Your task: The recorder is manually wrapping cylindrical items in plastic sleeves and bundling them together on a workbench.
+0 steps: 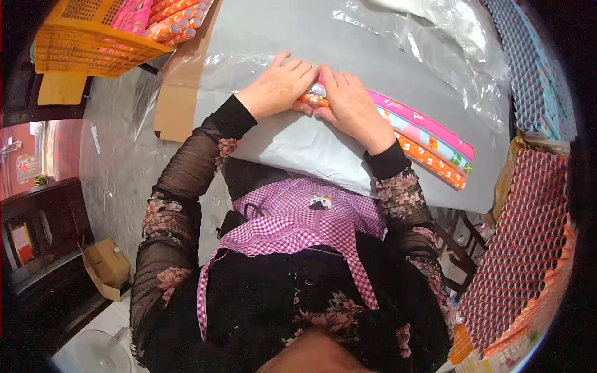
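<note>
While gripping one end with left hand (281, 87) and right hand (350, 105), has patterned rolls (423, 138) aligned to their right. Seemingly leaves them unfastened

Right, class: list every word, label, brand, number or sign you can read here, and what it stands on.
No text is legible.
Pink roll, blue roll, orange roll: printed marks too small to read.
Apron patch: too small to tell any lettering.
Pale wall patch, far left: too blurred.

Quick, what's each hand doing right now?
Left hand: closed, holding the colourful rolls at their left end.
Right hand: closed, holding the same rolls, right beside it.
</note>
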`<state>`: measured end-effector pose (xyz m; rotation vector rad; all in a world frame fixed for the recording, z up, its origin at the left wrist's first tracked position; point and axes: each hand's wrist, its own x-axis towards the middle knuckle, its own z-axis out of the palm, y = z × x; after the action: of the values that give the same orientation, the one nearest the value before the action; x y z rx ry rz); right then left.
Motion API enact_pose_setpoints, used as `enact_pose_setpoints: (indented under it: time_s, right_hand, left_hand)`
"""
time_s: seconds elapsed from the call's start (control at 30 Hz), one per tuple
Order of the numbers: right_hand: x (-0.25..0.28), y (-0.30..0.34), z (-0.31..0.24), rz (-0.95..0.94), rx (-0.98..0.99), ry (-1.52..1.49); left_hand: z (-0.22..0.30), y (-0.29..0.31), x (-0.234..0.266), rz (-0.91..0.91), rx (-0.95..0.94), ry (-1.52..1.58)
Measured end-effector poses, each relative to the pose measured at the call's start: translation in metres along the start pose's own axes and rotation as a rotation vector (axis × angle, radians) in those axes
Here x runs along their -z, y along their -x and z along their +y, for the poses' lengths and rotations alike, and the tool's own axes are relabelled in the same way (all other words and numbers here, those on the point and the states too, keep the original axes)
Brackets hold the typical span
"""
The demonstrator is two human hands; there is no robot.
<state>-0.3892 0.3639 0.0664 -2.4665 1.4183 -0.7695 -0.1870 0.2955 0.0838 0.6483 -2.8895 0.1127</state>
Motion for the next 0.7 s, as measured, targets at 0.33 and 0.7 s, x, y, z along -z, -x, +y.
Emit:
enact_pose_setpoints:
  time_s: [0.33, 0.7]
  right_hand:
    - [0.089, 0.111, 0.060, -0.204, -0.170, 0.126]
    - [0.115, 0.188, 0.077, -0.189, -0.290, 0.249]
  left_hand:
    - [-0.001, 0.008, -0.003, -0.063, 0.044, 0.031]
    - [0.010, 0.011, -0.020, -0.033, 0.038, 0.054]
